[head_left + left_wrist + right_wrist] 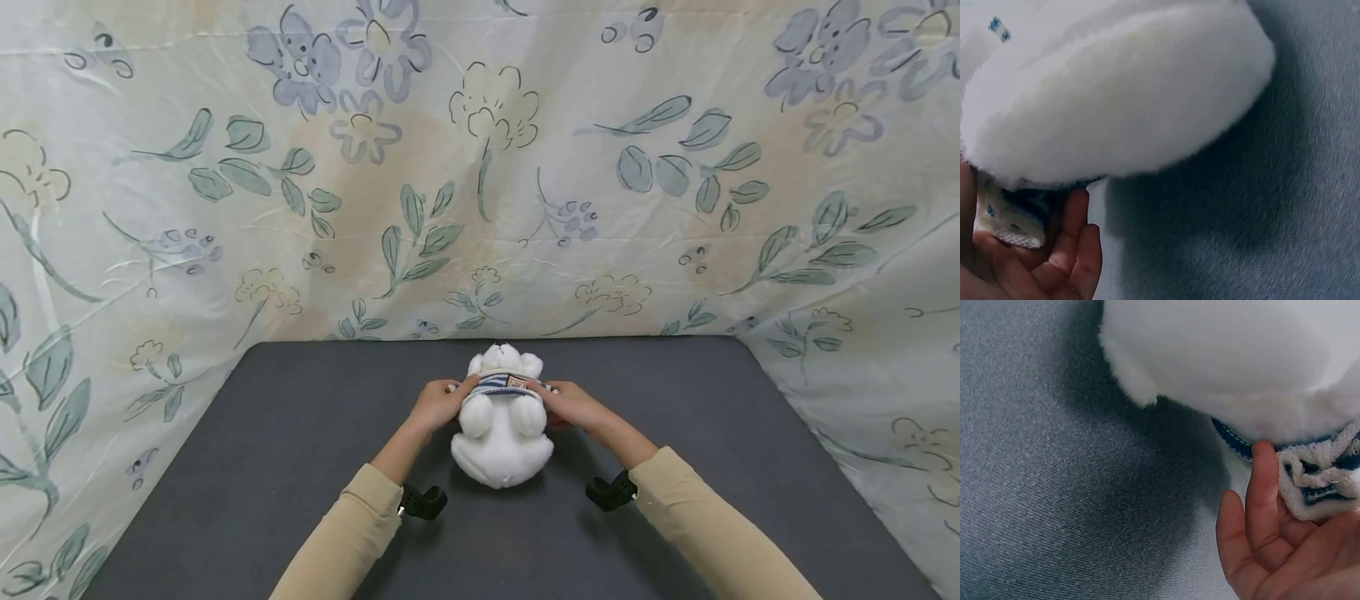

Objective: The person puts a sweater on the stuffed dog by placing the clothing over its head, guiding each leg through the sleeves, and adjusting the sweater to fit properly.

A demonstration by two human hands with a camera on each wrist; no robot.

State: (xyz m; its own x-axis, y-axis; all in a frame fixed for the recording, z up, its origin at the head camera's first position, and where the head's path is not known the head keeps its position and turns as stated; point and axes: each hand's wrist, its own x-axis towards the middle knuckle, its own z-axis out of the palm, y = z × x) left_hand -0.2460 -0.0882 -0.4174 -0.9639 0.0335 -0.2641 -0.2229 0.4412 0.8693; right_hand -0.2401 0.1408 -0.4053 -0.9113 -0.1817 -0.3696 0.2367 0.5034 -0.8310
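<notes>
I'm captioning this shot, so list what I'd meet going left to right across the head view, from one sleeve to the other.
Left beige sleeve, left hand, white plush toy, right hand, right beige sleeve.

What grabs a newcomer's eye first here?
Likely the white plush toy in a blue-and-white knit top, just below the centre of the head view. Next, the left hand and right hand gripping it from either side at that top. Then the floral cloth beyond the dark table, filling that view's upper half.
</notes>
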